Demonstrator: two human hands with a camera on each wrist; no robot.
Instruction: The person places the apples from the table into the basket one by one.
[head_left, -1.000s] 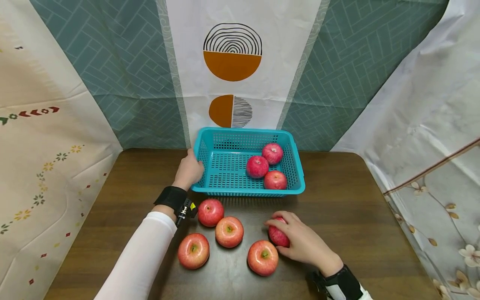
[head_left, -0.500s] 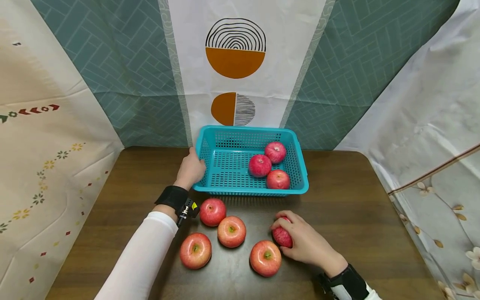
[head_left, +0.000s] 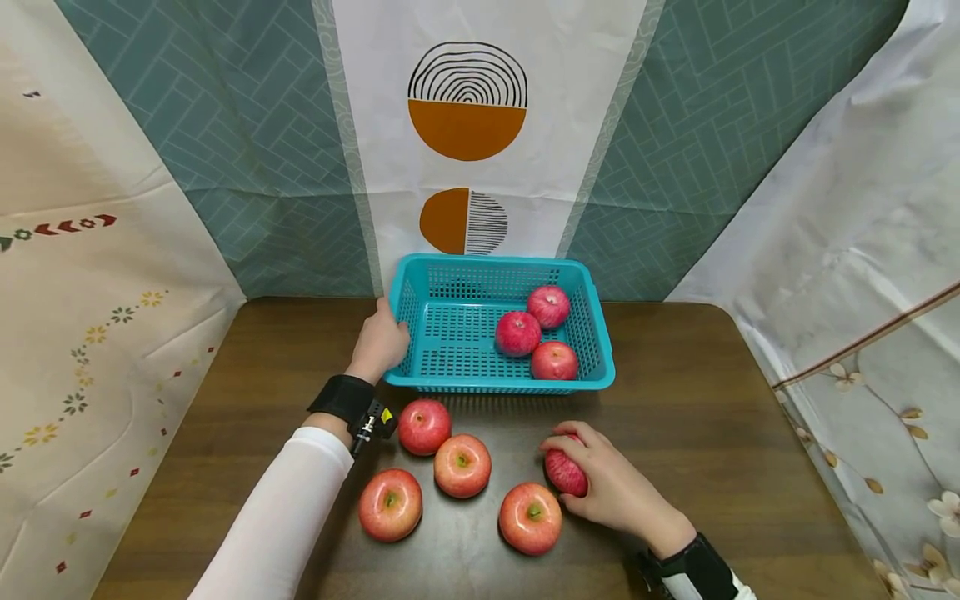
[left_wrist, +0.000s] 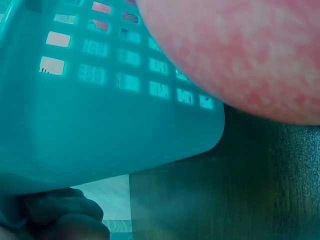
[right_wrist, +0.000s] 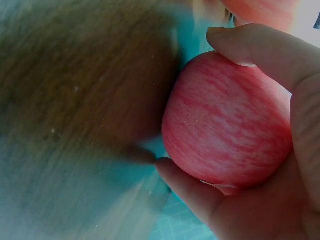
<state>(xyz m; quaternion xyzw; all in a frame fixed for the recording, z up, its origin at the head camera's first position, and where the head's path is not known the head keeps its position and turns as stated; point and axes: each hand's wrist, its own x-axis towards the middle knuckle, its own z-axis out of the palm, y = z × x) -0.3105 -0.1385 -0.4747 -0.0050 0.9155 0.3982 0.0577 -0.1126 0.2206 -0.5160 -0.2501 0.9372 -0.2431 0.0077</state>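
My left hand [head_left: 381, 340] grips the left rim of a turquoise plastic basket [head_left: 480, 385]. Its curled fingers [left_wrist: 65, 215] show below the basket wall [left_wrist: 110, 125] in the left wrist view. Inside the basket, toward the right, sit three red apples, one of them the front apple [head_left: 554, 361]. In front of the basket, my right hand [head_left: 615, 487] holds a dark red apple [head_left: 566, 472], thumb and fingers curled round its sides. The right wrist view shows that apple [right_wrist: 227, 122] between thumb and fingers. A paler apple [head_left: 530, 518] lies just left of the thumb.
More apples lie on the brown wooden table [head_left: 697, 417]: a red apple [head_left: 424, 427] by the left wrist, a middle apple [head_left: 462, 465] and a left apple [head_left: 390, 505]. Patterned cloth [head_left: 465, 17] hangs behind the basket and on both sides.
My right hand and the dark red apple have shifted slightly right, a little apart from the paler apple. The left hand keeps its grip on the basket. The head view sways slightly.
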